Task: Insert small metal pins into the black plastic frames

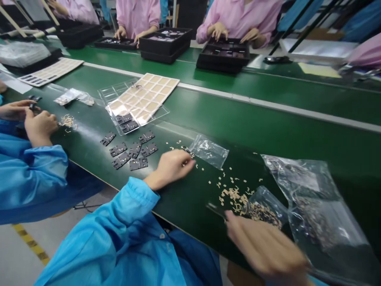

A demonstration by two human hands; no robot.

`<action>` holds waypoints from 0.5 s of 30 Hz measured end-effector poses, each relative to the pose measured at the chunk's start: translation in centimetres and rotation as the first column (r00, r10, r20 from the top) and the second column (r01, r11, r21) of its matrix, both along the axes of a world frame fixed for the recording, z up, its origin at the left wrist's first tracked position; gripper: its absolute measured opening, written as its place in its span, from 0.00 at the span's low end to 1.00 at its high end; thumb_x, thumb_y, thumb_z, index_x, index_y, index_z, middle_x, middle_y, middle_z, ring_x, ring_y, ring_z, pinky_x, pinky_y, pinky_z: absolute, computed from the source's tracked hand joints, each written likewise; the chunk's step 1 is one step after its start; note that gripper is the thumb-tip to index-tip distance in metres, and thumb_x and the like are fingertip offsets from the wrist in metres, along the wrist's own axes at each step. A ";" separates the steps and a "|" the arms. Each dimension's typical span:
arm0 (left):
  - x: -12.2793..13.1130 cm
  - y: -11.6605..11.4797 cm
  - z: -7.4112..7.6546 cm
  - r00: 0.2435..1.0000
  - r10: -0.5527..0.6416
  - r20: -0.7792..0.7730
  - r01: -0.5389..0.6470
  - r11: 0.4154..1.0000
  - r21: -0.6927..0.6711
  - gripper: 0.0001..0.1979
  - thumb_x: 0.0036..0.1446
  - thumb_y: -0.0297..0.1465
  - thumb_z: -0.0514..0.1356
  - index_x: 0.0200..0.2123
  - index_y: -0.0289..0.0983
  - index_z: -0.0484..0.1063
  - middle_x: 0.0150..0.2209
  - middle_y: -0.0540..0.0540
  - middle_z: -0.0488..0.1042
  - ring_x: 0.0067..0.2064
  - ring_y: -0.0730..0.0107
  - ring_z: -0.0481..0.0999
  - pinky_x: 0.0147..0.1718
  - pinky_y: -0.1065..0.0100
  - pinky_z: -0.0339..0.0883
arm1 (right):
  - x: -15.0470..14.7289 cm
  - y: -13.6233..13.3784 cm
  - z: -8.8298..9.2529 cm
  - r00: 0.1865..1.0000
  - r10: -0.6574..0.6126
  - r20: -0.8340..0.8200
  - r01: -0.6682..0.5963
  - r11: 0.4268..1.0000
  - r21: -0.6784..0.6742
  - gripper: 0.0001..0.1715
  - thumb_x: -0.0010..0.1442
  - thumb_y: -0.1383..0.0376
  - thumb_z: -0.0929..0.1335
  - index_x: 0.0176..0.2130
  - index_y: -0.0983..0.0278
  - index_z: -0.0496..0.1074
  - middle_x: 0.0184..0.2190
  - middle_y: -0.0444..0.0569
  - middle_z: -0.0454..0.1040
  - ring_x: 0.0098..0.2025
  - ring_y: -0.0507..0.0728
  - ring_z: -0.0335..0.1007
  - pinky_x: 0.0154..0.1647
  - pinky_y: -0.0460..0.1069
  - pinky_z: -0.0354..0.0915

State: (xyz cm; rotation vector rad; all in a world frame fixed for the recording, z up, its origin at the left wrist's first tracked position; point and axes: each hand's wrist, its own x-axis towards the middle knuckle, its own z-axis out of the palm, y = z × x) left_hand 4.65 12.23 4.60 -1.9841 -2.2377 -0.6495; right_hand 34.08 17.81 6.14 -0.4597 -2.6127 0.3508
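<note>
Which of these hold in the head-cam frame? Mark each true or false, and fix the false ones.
1. The left hand is next to a clear plastic bag. True.
2. The right hand rests motionless on the black plates. False: the right hand is blurred, beside the loose beige pieces; the black plates lie left of the left hand.
3. A beige gridded sheet lies on a clear compartment tray. True.
4. The belt under the hands is grey. False: it is a green belt.
5. Co-workers across the belt wear pink smocks. True.
</note>
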 end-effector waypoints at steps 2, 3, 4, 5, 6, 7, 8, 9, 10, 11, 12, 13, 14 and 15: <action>-2.4 0.6 0.9 0.990 0.055 -0.132 -0.068 0.993 -0.094 0.10 0.64 0.32 0.53 0.39 0.34 0.74 0.37 0.42 0.77 0.39 0.65 0.75 0.36 0.67 0.68 | -3.0 -0.8 -0.5 0.982 0.174 0.078 -0.189 0.936 0.296 0.11 0.61 0.71 0.69 0.43 0.59 0.77 0.29 0.45 0.78 0.29 0.53 0.72 0.33 0.49 0.67; -3.4 0.9 1.3 0.985 0.026 -0.170 -0.049 0.990 -0.131 0.10 0.63 0.31 0.55 0.41 0.33 0.74 0.39 0.40 0.77 0.41 0.63 0.75 0.37 0.66 0.68 | -4.2 -1.2 -0.6 0.965 0.232 0.125 -0.262 0.880 0.396 0.11 0.61 0.73 0.68 0.42 0.61 0.78 0.28 0.45 0.78 0.28 0.53 0.72 0.31 0.50 0.66; -4.2 1.4 1.6 0.980 -0.017 -0.199 -0.017 0.986 -0.167 0.09 0.62 0.31 0.56 0.41 0.33 0.74 0.41 0.40 0.77 0.41 0.62 0.75 0.37 0.65 0.68 | -5.1 -1.5 -0.6 0.954 0.255 0.155 -0.298 0.846 0.443 0.11 0.61 0.74 0.67 0.41 0.62 0.78 0.28 0.46 0.78 0.28 0.53 0.72 0.31 0.50 0.65; -4.8 1.8 1.7 0.973 -0.066 -0.219 0.022 0.979 -0.201 0.08 0.62 0.30 0.57 0.40 0.33 0.74 0.41 0.39 0.76 0.41 0.61 0.75 0.37 0.65 0.67 | -5.8 -1.7 -0.6 0.950 0.264 0.166 -0.311 0.832 0.459 0.11 0.61 0.74 0.67 0.40 0.63 0.78 0.28 0.46 0.78 0.28 0.53 0.72 0.31 0.51 0.65; -5.3 2.3 1.8 0.967 -0.112 -0.229 0.060 0.972 -0.226 0.07 0.61 0.28 0.58 0.38 0.32 0.75 0.40 0.39 0.77 0.41 0.61 0.75 0.36 0.65 0.67 | -6.2 -1.8 -0.5 0.950 0.263 0.167 -0.311 0.836 0.453 0.10 0.61 0.74 0.67 0.39 0.64 0.78 0.28 0.47 0.78 0.29 0.53 0.72 0.31 0.51 0.64; -5.6 2.8 1.8 0.958 -0.155 -0.240 0.092 0.963 -0.251 0.07 0.60 0.27 0.58 0.36 0.32 0.76 0.39 0.40 0.77 0.40 0.62 0.75 0.36 0.65 0.66 | -6.5 -1.9 -0.5 0.952 0.256 0.166 -0.304 0.849 0.432 0.09 0.62 0.73 0.67 0.37 0.65 0.77 0.28 0.47 0.78 0.29 0.53 0.71 0.31 0.51 0.64; -5.8 3.2 1.8 0.949 -0.193 -0.250 0.122 0.954 -0.273 0.07 0.60 0.25 0.58 0.35 0.32 0.76 0.38 0.40 0.77 0.39 0.62 0.75 0.35 0.66 0.66 | -6.6 -1.8 -0.4 0.955 0.252 0.158 -0.295 0.863 0.409 0.08 0.62 0.72 0.66 0.36 0.65 0.77 0.28 0.48 0.77 0.28 0.53 0.71 0.30 0.51 0.63; -5.9 3.6 1.7 0.939 -0.228 -0.258 0.149 0.945 -0.290 0.07 0.60 0.25 0.58 0.34 0.32 0.76 0.37 0.40 0.77 0.39 0.63 0.75 0.35 0.66 0.65 | -6.7 -1.7 -0.4 0.958 0.248 0.140 -0.284 0.874 0.394 0.09 0.63 0.70 0.66 0.34 0.66 0.76 0.27 0.48 0.76 0.28 0.53 0.70 0.30 0.51 0.62; -5.9 4.1 1.6 0.929 -0.259 -0.265 0.175 0.937 -0.304 0.07 0.60 0.24 0.58 0.34 0.32 0.76 0.36 0.40 0.77 0.39 0.63 0.75 0.35 0.67 0.64 | -6.8 -1.5 -0.5 0.962 0.249 0.115 -0.274 0.880 0.389 0.10 0.64 0.68 0.66 0.33 0.67 0.76 0.26 0.49 0.76 0.27 0.53 0.69 0.30 0.51 0.60; -6.0 4.4 1.6 0.919 -0.287 -0.271 0.197 0.928 -0.315 0.07 0.60 0.24 0.58 0.33 0.32 0.77 0.36 0.41 0.77 0.39 0.64 0.75 0.34 0.67 0.64 | -6.9 -1.2 -0.6 0.963 0.254 0.091 -0.269 0.881 0.389 0.11 0.64 0.68 0.66 0.31 0.67 0.75 0.25 0.49 0.75 0.27 0.53 0.68 0.30 0.50 0.59; -5.9 4.7 1.5 0.908 -0.312 -0.279 0.217 0.921 -0.324 0.07 0.60 0.23 0.58 0.33 0.32 0.77 0.35 0.41 0.77 0.39 0.64 0.75 0.34 0.67 0.63 | -7.1 -1.0 -0.7 0.963 0.260 0.064 -0.264 0.883 0.387 0.12 0.64 0.68 0.66 0.30 0.68 0.75 0.25 0.49 0.75 0.27 0.53 0.68 0.30 0.50 0.59; -5.9 4.9 1.4 0.898 -0.333 -0.286 0.233 0.914 -0.333 0.08 0.61 0.23 0.58 0.32 0.32 0.77 0.34 0.41 0.77 0.39 0.64 0.75 0.33 0.68 0.63 | -7.2 -0.8 -0.9 0.962 0.270 0.034 -0.262 0.888 0.379 0.12 0.64 0.68 0.66 0.30 0.68 0.75 0.24 0.49 0.74 0.26 0.53 0.67 0.30 0.50 0.58; -5.9 5.0 1.4 0.889 -0.352 -0.294 0.245 0.907 -0.343 0.08 0.61 0.24 0.58 0.32 0.32 0.77 0.34 0.41 0.77 0.39 0.65 0.75 0.33 0.68 0.62 | -7.4 -0.6 -1.1 0.960 0.281 0.011 -0.266 0.894 0.360 0.11 0.64 0.69 0.66 0.30 0.68 0.75 0.24 0.48 0.74 0.26 0.53 0.67 0.31 0.50 0.58; -5.8 5.0 1.5 0.880 -0.368 -0.301 0.255 0.899 -0.355 0.08 0.61 0.24 0.58 0.31 0.32 0.77 0.34 0.41 0.77 0.38 0.65 0.76 0.33 0.68 0.62 | -7.4 -0.5 -1.2 0.957 0.289 -0.008 -0.270 0.903 0.333 0.10 0.63 0.70 0.66 0.31 0.68 0.75 0.24 0.48 0.75 0.27 0.53 0.68 0.32 0.50 0.59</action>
